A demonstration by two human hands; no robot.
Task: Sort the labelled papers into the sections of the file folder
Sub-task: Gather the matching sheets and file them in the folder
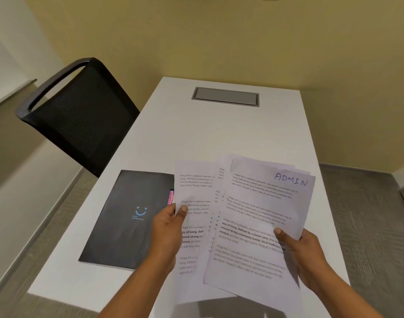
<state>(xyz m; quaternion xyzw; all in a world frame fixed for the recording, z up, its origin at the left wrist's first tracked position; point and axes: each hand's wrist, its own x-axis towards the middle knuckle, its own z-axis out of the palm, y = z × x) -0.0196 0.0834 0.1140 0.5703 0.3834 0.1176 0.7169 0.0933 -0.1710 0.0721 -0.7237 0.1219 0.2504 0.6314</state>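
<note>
A black chair (81,115) stands at ten o'clock beside the white counter (196,134), the file folder (127,216) lies flat at nine o'clock, your left hand (166,223) pinches one sheet (193,191), and your right hand (304,251) grips the fanned ADMIN papers (260,214) at three.

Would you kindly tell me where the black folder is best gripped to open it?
On the black folder, probably the right long edge beside the pink tab, approached from the right. It lies flat and closed on the table, and the tab poking out there suggests that side opens.
</note>
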